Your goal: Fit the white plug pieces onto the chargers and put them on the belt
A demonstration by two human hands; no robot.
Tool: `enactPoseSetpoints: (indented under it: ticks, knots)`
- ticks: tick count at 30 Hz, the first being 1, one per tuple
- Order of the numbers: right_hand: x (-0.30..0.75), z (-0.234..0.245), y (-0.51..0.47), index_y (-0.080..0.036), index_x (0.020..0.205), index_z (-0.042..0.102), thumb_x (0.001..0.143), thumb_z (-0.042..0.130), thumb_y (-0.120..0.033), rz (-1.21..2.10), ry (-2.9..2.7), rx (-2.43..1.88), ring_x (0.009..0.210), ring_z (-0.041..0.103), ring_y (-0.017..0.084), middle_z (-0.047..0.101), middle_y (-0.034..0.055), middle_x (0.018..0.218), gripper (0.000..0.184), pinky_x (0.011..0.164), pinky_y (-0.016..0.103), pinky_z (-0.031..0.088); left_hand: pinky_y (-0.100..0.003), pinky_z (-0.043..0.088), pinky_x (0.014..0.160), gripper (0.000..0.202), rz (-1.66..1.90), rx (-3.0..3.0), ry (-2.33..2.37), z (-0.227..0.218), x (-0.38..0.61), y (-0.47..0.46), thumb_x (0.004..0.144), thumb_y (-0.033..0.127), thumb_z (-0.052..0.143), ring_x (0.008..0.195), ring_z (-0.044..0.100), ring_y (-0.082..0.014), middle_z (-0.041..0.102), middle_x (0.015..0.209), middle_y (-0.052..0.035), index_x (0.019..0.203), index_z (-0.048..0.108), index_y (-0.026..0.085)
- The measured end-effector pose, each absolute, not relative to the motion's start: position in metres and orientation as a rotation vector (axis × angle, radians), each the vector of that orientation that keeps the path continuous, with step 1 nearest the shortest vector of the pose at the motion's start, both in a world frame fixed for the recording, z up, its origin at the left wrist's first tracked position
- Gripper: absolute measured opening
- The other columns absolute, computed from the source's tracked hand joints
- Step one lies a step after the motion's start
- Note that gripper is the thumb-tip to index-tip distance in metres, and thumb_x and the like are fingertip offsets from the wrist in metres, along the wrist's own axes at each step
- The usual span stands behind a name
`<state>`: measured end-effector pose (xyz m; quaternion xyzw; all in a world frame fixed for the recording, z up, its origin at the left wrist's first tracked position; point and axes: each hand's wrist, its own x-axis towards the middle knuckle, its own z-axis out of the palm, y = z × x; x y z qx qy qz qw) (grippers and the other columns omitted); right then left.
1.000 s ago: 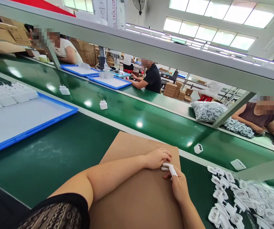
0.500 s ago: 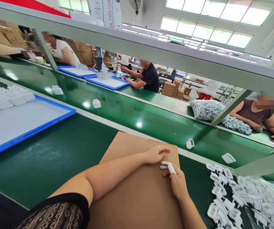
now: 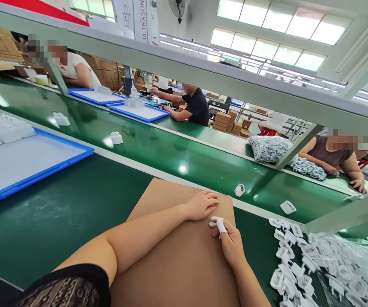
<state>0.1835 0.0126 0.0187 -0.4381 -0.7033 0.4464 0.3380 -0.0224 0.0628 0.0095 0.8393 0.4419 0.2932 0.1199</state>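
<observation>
My left hand (image 3: 202, 205) rests palm down on a brown cardboard sheet (image 3: 174, 260), its fingers stretched out and holding nothing. Just below and to its right is my right hand (image 3: 232, 243), over the right side of the sheet. White coverings wrap some of its fingers, which are loosely bent and apart; nothing shows between them. Several white plug parts with pins (image 3: 288, 279) lie heaped to the right of my right hand. Past the sheet, on the green conveyor belt, lie an open white charger housing (image 3: 240, 190) and another white housing (image 3: 288, 207).
A blue-rimmed tray (image 3: 59, 164) holding white plugs stands at left. Two white plugs (image 3: 116, 137) ride the belt farther left. A clear plastic bag (image 3: 357, 260) of plug parts lies at right. A grey frame bar (image 3: 184, 64) crosses above; co-workers sit beyond the belt.
The white housings and plugs on the belt have moved left. My left hand's fingers have come down flatter onto the cardboard. The view has shifted slightly; my right hand keeps its pose.
</observation>
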Motion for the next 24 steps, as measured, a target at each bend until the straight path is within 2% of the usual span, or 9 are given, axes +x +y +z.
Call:
enactPoseSetpoints:
  ticks: [6,11,12,13,16,18,20,22,24]
  knots:
    - [0.181,0.024,0.01,-0.019,0.102,0.076,0.088,0.052,-0.037,1.154,-1.816,-1.131,0.067,0.067,0.019,0.076,0.0074,0.088,0.033,0.064,0.031,0.056,-0.05,0.043,0.118,0.035,0.904,2.392,1.243,0.006,-0.024,0.068,0.097,0.024,0.055,0.136,0.055,-0.0299,0.065,0.142,-0.0123,0.13,0.068,0.021]
    - [0.179,0.026,0.006,-0.02,0.099,0.077,0.093,0.054,-0.04,1.175,-1.799,-1.131,0.066,0.066,0.016,0.078,0.0071,0.095,0.031,0.066,0.03,0.057,-0.046,0.05,0.109,0.065,1.278,1.926,1.399,-0.004,-0.031,0.069,0.099,0.027,0.05,0.119,0.065,-0.0243,0.066,0.135,-0.0147,0.16,0.033,0.017]
    - [0.178,0.023,0.006,-0.02,0.102,0.077,0.093,0.055,-0.039,1.199,-1.783,-1.131,0.066,0.067,0.015,0.078,0.0069,0.099,0.03,0.067,0.03,0.058,-0.048,0.048,0.111,0.065,1.305,1.935,1.45,-0.006,-0.033,0.071,0.098,0.028,0.052,0.121,0.063,-0.0256,0.066,0.135,-0.0147,0.159,0.035,0.016]
    - [0.177,0.02,0.007,-0.02,0.102,0.077,0.093,0.055,-0.039,1.216,-1.764,-1.137,0.066,0.067,0.015,0.078,0.0067,0.101,0.029,0.068,0.03,0.058,-0.05,0.047,0.112,0.058,1.264,2.0,1.462,-0.007,-0.035,0.072,0.097,0.029,0.053,0.122,0.062,-0.027,0.068,0.133,-0.0134,0.154,0.045,0.017]
    - [0.174,0.014,0.005,-0.022,0.102,0.077,0.092,0.059,-0.038,1.262,-1.72,-1.138,0.072,0.068,0.016,0.078,0.0055,0.101,0.027,0.067,0.028,0.059,-0.05,0.047,0.111,0.031,1.067,2.27,1.311,-0.005,-0.036,0.072,0.098,0.029,0.052,0.119,0.063,-0.028,0.072,0.125,-0.01,0.119,0.073,0.02]
    - [0.174,0.014,0.005,-0.023,0.103,0.078,0.091,0.06,-0.039,1.284,-1.72,-1.122,0.074,0.069,0.017,0.078,0.0044,0.098,0.027,0.067,0.028,0.059,-0.049,0.049,0.109,0.029,0.989,2.377,1.223,-0.002,-0.033,0.069,0.099,0.029,0.05,0.118,0.064,-0.0275,0.072,0.126,-0.0095,0.108,0.076,0.021]
    - [0.179,0.016,0.008,-0.023,0.105,0.078,0.092,0.059,-0.04,1.214,-1.735,-1.143,0.073,0.069,0.017,0.078,0.0034,0.093,0.029,0.068,0.029,0.058,-0.049,0.049,0.109,0.03,0.971,2.398,1.218,0.001,-0.031,0.066,0.1,0.031,0.049,0.119,0.065,-0.0275,0.072,0.128,-0.0098,0.11,0.076,0.021]
    - [0.192,0.022,0.016,-0.024,0.111,0.077,0.094,0.055,-0.039,0.971,-1.726,-1.251,0.078,0.07,0.02,0.078,0.0041,0.093,0.032,0.074,0.032,0.058,-0.05,0.05,0.109,0.031,0.964,2.368,1.232,0.002,-0.029,0.066,0.099,0.034,0.05,0.119,0.065,-0.028,0.072,0.129,-0.0098,0.111,0.076,0.022]
    - [0.212,0.028,0.028,-0.022,0.12,0.075,0.095,0.05,-0.034,0.583,-1.695,-1.425,0.097,0.07,0.025,0.077,0.0084,0.104,0.036,0.09,0.038,0.056,-0.051,0.05,0.11,0.031,0.96,2.31,1.25,0.003,-0.029,0.066,0.098,0.037,0.051,0.121,0.065,-0.0291,0.072,0.129,-0.0098,0.109,0.076,0.022]
